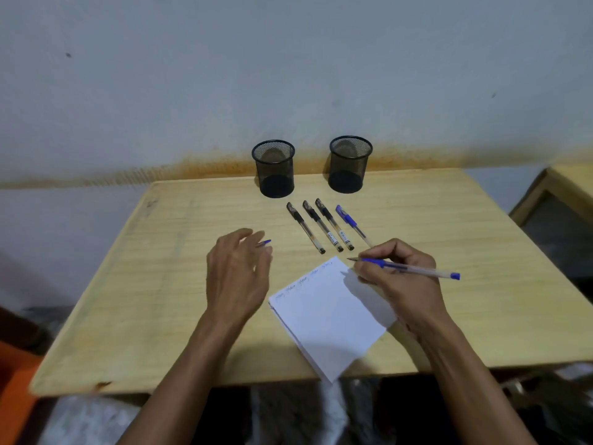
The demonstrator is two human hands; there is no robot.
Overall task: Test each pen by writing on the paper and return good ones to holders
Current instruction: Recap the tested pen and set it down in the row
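Pale wall behind, wooden table (pixel 179 284) in front, two mesh holders (pixel 274 170) (pixel 349 165) at its far edge — both look empty. Between them and the paper (pixel 324 316) lie three black pens (pixel 321 226) and one capped blue pen (pixel 351 223). The right hand (pixel 401 281) pinches an uncapped blue pen (pixel 414 268), tip just off the sheet's far corner, beside a scribbled line of test marks. The left hand (pixel 237 271) hovers loosely curled with a blue cap (pixel 265 242) at its fingertips — testing seems well along, returning not begun
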